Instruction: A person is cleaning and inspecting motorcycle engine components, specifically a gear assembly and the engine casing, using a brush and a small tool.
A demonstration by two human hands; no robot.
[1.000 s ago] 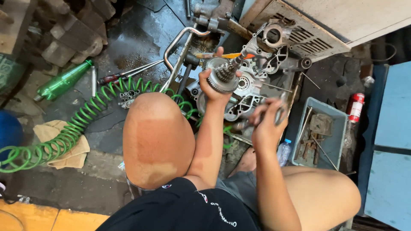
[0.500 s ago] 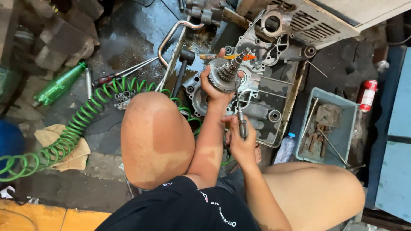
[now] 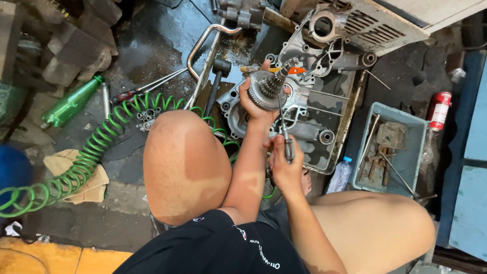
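The left hand is closed around a round gear cluster, holding it up over the grey engine casing that lies in a metal tray on the wet floor. Just below and nearer the body, the right hand grips a slim metal tool whose shaft rises to the gear cluster's lower edge. A green coiled hose runs past the left knee, and a blue bin of rusty tools sits to the right.
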